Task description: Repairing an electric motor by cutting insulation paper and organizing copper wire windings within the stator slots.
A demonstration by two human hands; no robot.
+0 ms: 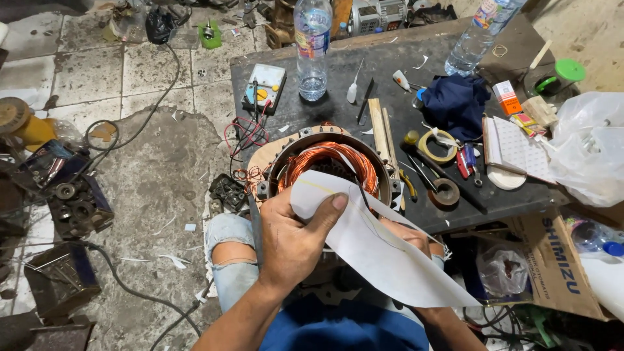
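Fingers first: our left hand [289, 240] has its thumb [329, 212] pressed flat on top of a white sheet of paper [377, 250], the other fingers curled beneath it, so the sheet is pinched and kept taut rather than left to flop. A thin dark tool or pen [254, 224] seems to run along the back of that hand, though we cannot tell how it is held. Our right hand [408, 237] sits under the sheet, mostly hidden — only the knuckles show, and we cannot tell whether its fingers are closed on the paper or merely propping it.

The paper slants from the upper left down to the lower right, its top edge lying over the near rim of a motor stator [331, 162]. That stator stands on end at the front edge of the dark workbench [390, 52], right against our knees, its copper windings [325, 156] facing up where we can look straight into them; holding the sheet just over it keeps both in one glance.

Further out lie things within arm's reach: a multimeter [265, 86] with red and black leads trailing toward the stator, a clear water bottle [312, 45] behind it, wooden sticks [380, 127], rolls of tape [437, 146], a blue cloth [455, 101] and an open notebook [517, 149] to the right. A cardboard box [556, 260] leans beside the bench.
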